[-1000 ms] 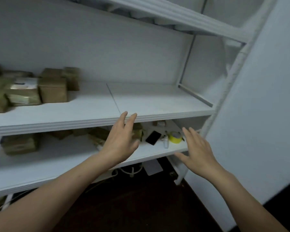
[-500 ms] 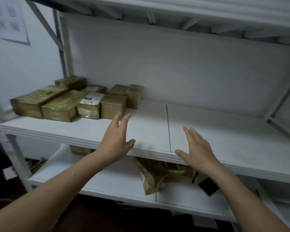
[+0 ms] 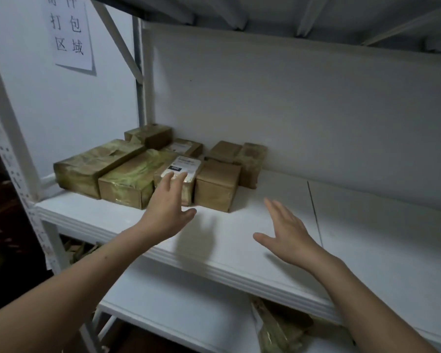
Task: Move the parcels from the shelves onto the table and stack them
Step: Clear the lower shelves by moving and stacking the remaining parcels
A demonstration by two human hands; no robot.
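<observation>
Several brown taped parcels stand in a cluster at the left end of the white middle shelf [image 3: 265, 225]. One carries a white label [image 3: 182, 167]; a plain cube parcel [image 3: 218, 184] stands to its right, and a long parcel [image 3: 133, 179] to its left. My left hand [image 3: 167, 207] is over the shelf with fingers straight, its fingertips in front of the labelled parcel; whether they touch it is unclear. My right hand [image 3: 287, 233] hovers with fingers spread, to the right of the cluster and holding nothing.
A white metal upright [image 3: 15, 138] frames the rack's left side. A paper sign [image 3: 70, 31] hangs on the wall above. On the lower shelf [image 3: 189, 317] lies another wrapped parcel [image 3: 278, 324]. The upper shelf [image 3: 290, 14] hangs overhead.
The view has swung left and closer, bringing the parcel cluster to the centre. Both hands have moved forward over the middle shelf, the left one up to the labelled parcel.
</observation>
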